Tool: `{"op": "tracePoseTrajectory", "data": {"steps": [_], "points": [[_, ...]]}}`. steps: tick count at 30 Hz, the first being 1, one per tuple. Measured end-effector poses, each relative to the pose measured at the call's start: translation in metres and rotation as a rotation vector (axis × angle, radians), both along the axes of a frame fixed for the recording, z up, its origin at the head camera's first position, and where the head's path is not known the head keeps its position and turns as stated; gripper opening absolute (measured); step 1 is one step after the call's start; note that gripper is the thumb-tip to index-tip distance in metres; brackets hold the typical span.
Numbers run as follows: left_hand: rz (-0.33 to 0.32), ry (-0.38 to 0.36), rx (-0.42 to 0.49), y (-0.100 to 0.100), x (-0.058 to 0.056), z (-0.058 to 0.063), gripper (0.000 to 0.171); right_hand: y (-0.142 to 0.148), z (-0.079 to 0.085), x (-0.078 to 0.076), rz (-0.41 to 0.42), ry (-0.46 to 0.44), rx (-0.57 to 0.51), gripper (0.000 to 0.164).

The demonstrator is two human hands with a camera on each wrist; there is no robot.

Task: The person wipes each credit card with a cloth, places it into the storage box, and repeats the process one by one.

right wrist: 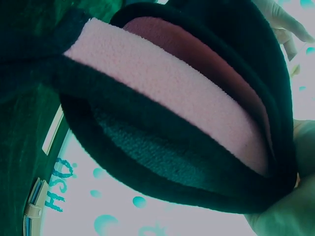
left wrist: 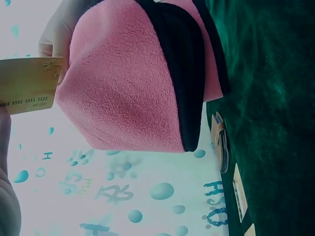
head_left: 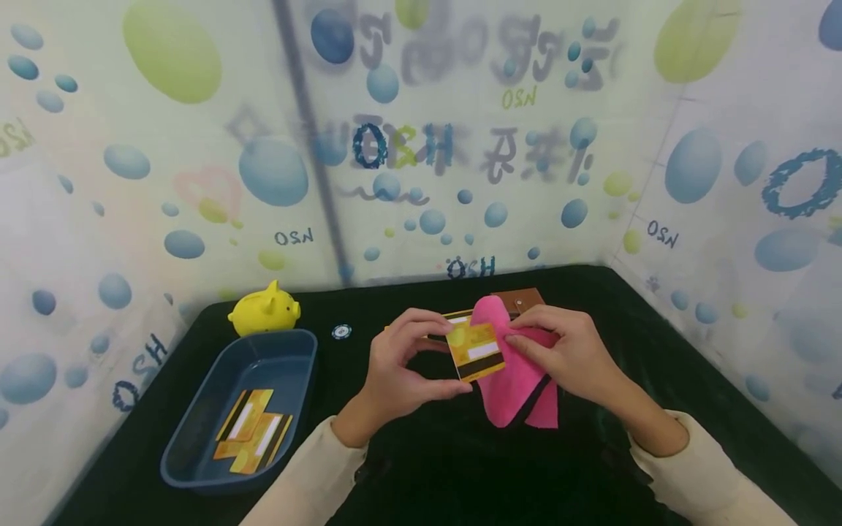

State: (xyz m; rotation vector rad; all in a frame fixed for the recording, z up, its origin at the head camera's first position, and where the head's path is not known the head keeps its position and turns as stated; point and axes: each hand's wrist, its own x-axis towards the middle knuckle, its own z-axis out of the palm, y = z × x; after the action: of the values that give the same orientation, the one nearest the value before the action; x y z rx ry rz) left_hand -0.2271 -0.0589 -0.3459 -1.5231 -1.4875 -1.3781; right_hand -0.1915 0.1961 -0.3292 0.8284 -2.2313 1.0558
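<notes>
In the head view my left hand (head_left: 404,365) holds a gold bank card (head_left: 475,352) upright by its edges, thumb below and fingers above. My right hand (head_left: 579,351) pinches a pink cloth (head_left: 506,391) with dark edging, which hangs in folds against the card's right side. Raised digits show on the card (left wrist: 24,88) in the left wrist view, its end meeting the cloth (left wrist: 123,83). From the right wrist, the bunched cloth (right wrist: 172,93) fills most of the view. A brown wallet (head_left: 529,297) lies behind the hands, near another gold card (head_left: 458,315), partly hidden.
At the left stands a blue tub (head_left: 176,453) with several gold cards (head_left: 263,444) inside. Behind it sits a yellow piggy bank (head_left: 265,313), with a poker chip (head_left: 341,332) to its right. A dark green cloth (head_left: 447,475) covers the table, and patterned curtains (head_left: 421,219) hang around it.
</notes>
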Motion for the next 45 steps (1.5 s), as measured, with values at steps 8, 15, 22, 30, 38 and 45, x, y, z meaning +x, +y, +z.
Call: {"op": "tracePoseTrajectory", "data": {"steps": [8,15,22,30,38,45], "points": [[0.016,-0.033,0.0,-0.0028,-0.0036,-0.0035,0.05,-0.0009,0.0008,0.0014,0.006,-0.031,-0.022,0.02],[0.146,0.009,-0.015,-0.0038,-0.0047,-0.0049,0.042,-0.0008,0.0008,0.0017,0.002,-0.024,-0.019,0.019],[0.179,0.014,-0.069,-0.0042,-0.0051,-0.0055,0.027,0.0014,0.0009,0.0012,0.005,-0.023,-0.022,0.021],[0.21,-0.047,-0.128,-0.0038,-0.0049,-0.0066,0.031,0.0041,0.0001,0.0004,0.009,-0.034,-0.035,0.022],[0.172,-0.138,-0.129,-0.0034,-0.0046,-0.0071,0.04,0.0037,-0.0007,-0.0003,0.006,-0.035,-0.049,0.018],[0.158,-0.236,-0.139,-0.0051,-0.0037,-0.0082,0.037,0.0039,-0.0004,-0.0012,-0.003,-0.027,-0.045,0.019]]}}
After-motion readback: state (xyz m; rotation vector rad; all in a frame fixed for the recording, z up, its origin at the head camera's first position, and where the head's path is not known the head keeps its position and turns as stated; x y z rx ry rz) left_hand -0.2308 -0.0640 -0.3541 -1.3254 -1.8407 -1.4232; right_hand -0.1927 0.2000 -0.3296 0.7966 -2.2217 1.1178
